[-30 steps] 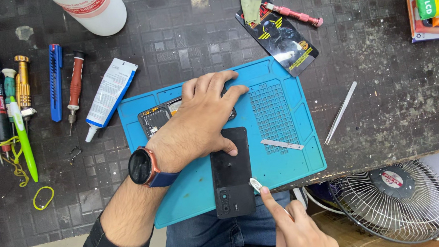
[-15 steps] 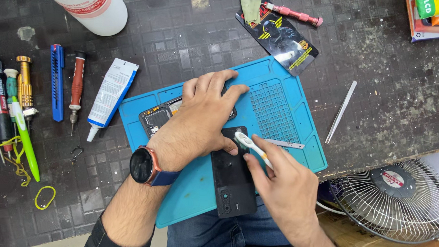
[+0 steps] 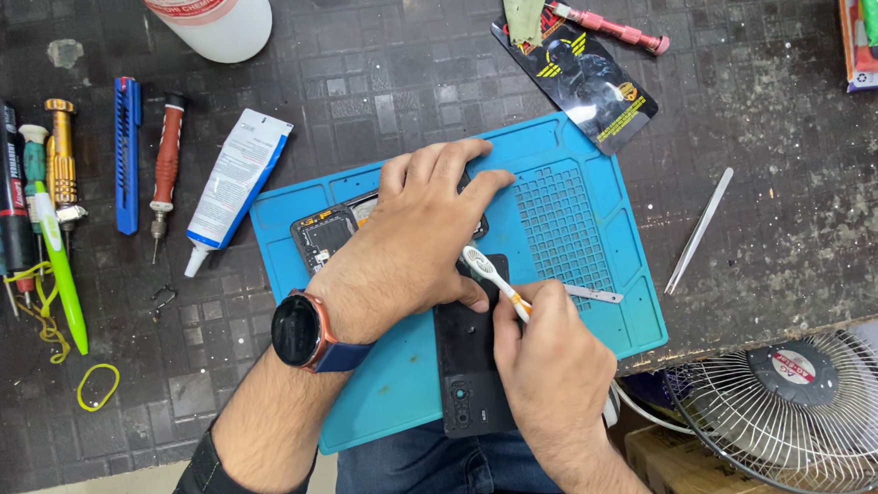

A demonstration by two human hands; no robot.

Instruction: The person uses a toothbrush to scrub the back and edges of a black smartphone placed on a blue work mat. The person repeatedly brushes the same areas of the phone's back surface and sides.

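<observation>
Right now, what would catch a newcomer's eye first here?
The blue mat at centre, where the left hand presses on an opened phone. The right hand holds a small brush over a black back cover. A row of screwdrivers lines the far left.

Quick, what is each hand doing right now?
Left hand: open, pressing flat on the opened phone.
Right hand: closed, holding a small brush.

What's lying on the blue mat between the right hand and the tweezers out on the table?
In the head view, a thin flat metal strip lies on the blue mat, between the right hand and the tweezers.
</observation>
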